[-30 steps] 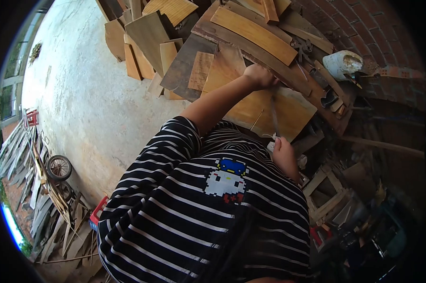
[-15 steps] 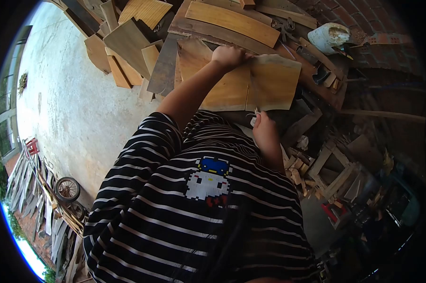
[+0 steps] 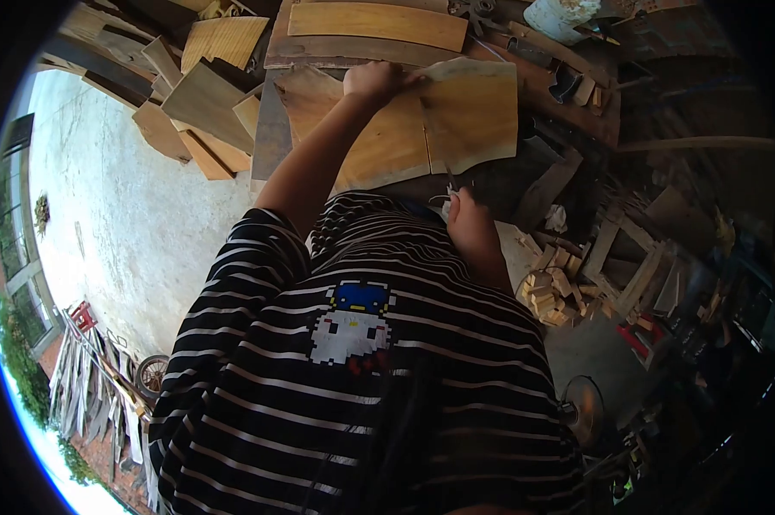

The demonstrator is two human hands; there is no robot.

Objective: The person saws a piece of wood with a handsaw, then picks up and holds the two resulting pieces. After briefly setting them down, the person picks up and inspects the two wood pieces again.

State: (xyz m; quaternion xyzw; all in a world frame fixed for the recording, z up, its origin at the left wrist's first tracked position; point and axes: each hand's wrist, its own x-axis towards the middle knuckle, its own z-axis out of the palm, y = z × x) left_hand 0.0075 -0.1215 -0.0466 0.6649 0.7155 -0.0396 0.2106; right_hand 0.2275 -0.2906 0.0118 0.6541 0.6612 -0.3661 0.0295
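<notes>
A wide wooden board (image 3: 477,116) with wavy edges lies on the workbench in front of me, a dark narrow cut running into it from the near edge. My left hand (image 3: 374,83) is closed over the board's far edge, left of the cut's line. Low at the near edge, my right hand (image 3: 471,215) grips the pale handle of a handsaw (image 3: 452,182). Its thin blade is blurred and mostly hard to make out, lined up with the cut.
A long plank (image 3: 379,24) lies on the workbench beyond the board. Leaning boards (image 3: 211,107) stand at the left. A white bucket (image 3: 559,17) sits at the back right. Offcuts (image 3: 555,283) and a wooden frame (image 3: 623,257) are piled at right, near a fan (image 3: 583,410).
The whole view has shifted, so the board appears higher and farther left. My right hand has drawn the saw back slightly from the board's near edge. My left hand stays on the far edge.
</notes>
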